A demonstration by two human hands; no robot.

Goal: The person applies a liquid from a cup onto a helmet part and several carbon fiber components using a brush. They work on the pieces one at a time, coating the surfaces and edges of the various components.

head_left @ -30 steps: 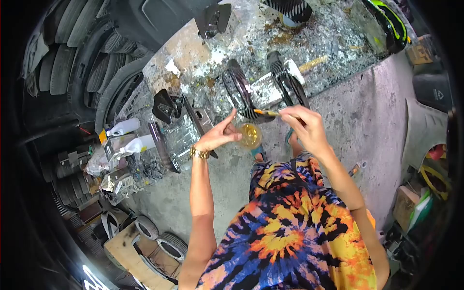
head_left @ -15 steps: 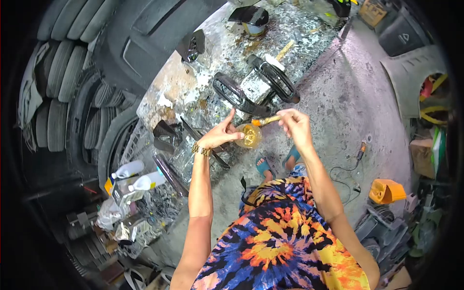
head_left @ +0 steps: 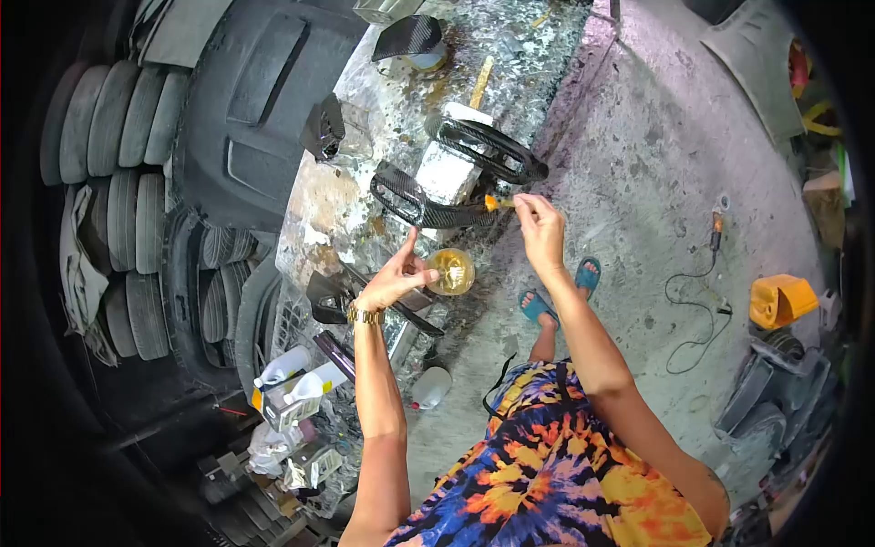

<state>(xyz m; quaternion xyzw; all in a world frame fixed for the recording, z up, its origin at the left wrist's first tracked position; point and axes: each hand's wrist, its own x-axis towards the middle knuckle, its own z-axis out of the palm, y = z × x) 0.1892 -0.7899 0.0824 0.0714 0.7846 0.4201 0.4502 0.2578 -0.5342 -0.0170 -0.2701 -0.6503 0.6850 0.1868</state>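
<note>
A clear cup of amber liquid [head_left: 453, 273] is gripped at its left side by my left hand [head_left: 396, 281], thumb at the rim and index finger stretched toward the bench. My right hand [head_left: 542, 230] pinches the handle of a small paintbrush [head_left: 494, 202] with yellow-orange bristles. Those bristles are at the right end of a glossy black carbon-fibre part [head_left: 447, 215]; whether they touch it I cannot make out. This part has an open loop at its left. A second looped carbon-fibre part [head_left: 492, 146] lies just beyond, beside a white block [head_left: 445, 173].
The paint-spattered bench [head_left: 319, 205] carries more carbon-fibre pieces, including one on a can [head_left: 410, 38]. White bottles [head_left: 284, 365] stand lower left. A jug [head_left: 431, 387] is on the floor near the bench; a cable [head_left: 697, 301] and orange container [head_left: 782, 301] lie right.
The brush has moved from above the cup to the end of the carbon-fibre part. My left hand keeps the cup near the bench edge. My view has shifted.
</note>
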